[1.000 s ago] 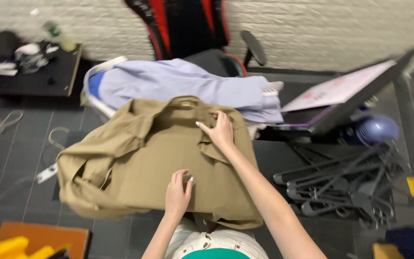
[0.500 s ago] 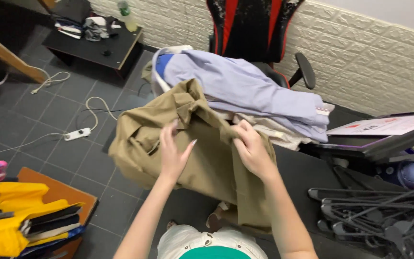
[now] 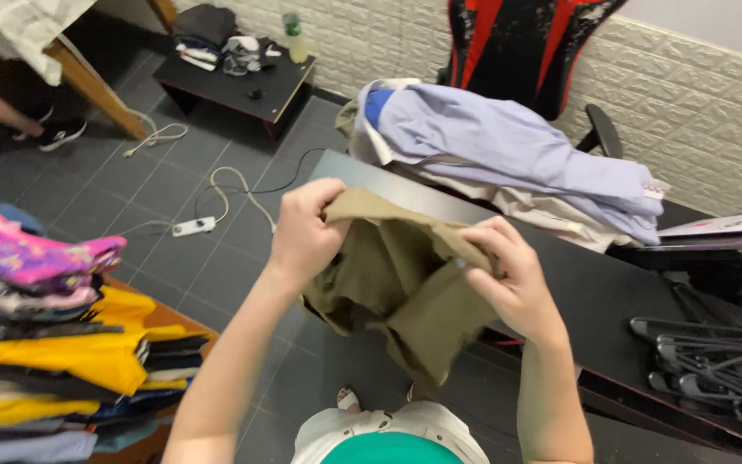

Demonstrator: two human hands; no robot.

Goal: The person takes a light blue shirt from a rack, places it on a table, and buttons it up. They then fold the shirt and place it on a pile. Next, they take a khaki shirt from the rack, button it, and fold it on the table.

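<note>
While we hold the olive shirt [image 3: 405,275] up between both hands, lifted off the black table [image 3: 594,292], we are in the middle of folding it, as it seems. Our left hand [image 3: 307,236] is closed tight on one upper edge, and our right hand [image 3: 513,275] pinches the other edge with bent fingers. Beyond the hands lies a lilac shirt [image 3: 508,146]; left of them stands a pile of folded clothes [image 3: 53,335]. The next move probably needs the two edges brought together evenly.
</note>
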